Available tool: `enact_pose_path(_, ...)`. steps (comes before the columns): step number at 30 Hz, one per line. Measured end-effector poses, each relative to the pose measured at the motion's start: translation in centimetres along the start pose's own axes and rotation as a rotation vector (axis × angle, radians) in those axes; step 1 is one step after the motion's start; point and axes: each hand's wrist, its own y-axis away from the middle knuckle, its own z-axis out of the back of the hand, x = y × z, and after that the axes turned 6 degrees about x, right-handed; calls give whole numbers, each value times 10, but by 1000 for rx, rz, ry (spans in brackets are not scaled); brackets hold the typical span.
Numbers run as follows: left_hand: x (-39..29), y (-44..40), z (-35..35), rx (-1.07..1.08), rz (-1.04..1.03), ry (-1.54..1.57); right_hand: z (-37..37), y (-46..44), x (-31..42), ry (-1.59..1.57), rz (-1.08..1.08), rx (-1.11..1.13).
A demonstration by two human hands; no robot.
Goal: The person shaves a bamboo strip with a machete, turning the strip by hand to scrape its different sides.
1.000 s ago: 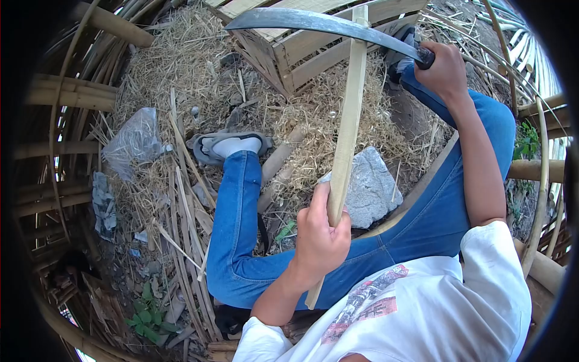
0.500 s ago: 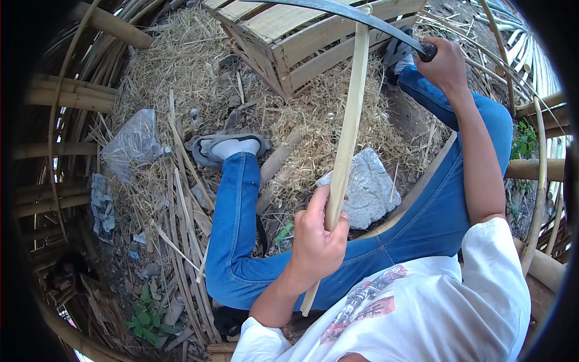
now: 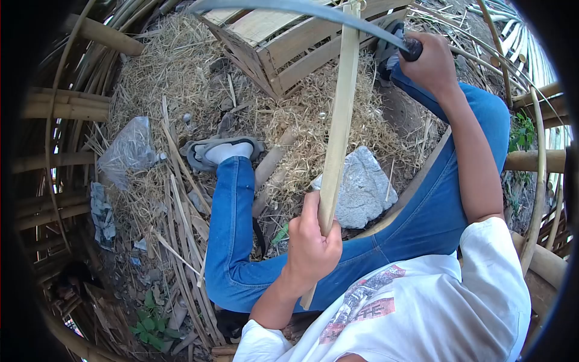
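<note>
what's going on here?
A seated person holds a long wooden strip in the left hand and grips a curved knife by its dark handle in the right hand. The blade crosses the strip near its far end; whether it is cutting isn't clear. Shavings cover the ground around a slatted crate and a pale stone.

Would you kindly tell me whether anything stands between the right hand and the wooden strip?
Only the curved blade, held in the right hand, lies between them, crossing the wooden strip near its far end; nothing else visible intervenes.
</note>
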Motion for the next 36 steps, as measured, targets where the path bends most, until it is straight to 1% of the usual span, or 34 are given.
enact_pose_path(1,2,-2,-1,12,-7,-6,4,-6,-8,-25,-59,-12)
enact_pose_path(5,6,-8,-5,41,7,-7,6,12,3,55,17,-80)
enact_pose_path(6,6,-6,-5,59,28,-5,4,16,8,-33,-7,58)
enact_pose_path(9,5,-4,-5,76,-2,19,7,21,19,81,107,7)
enact_pose_path(10,4,-2,-4,81,11,20,0,13,6,140,110,-110)
enact_pose_path(13,2,-4,-5,71,4,27,8,-6,-17,57,-128,-70)
enact_pose_path(14,5,-4,-7,66,-11,24,8,-5,-24,103,-129,-92)
enact_pose_path(17,7,-7,-9,68,-3,43,5,17,-11,22,-41,-74)
enact_pose_path(18,7,-8,-9,76,9,49,-2,25,-3,70,-2,-135)
enact_pose_path(21,3,-8,-7,61,31,44,-3,23,11,25,26,-30)
enact_pose_path(22,4,-8,-7,63,37,45,-1,18,12,35,0,36)
enact_pose_path(25,8,-9,-7,90,58,77,-2,17,6,8,-4,-25)
enact_pose_path(27,10,-9,-7,138,86,120,-6,21,5,22,-7,28)
enact_pose_path(28,12,-9,-8,159,115,203,-9,24,7,26,-9,56)
enact_pose_path(30,22,-8,-10,202,173,362,-16,33,22,-61,37,141)
enact_pose_path(31,27,-9,-10,200,188,378,-20,37,31,-102,60,180)
enact_pose_path(32,33,-10,-10,198,202,396,-25,39,38,-184,42,303)
enact_pose_path(33,35,-11,-9,196,216,415,-23,44,52,-172,67,381)
enact_pose_path(36,35,-14,-5,126,286,478,-29,63,82,-273,153,504)
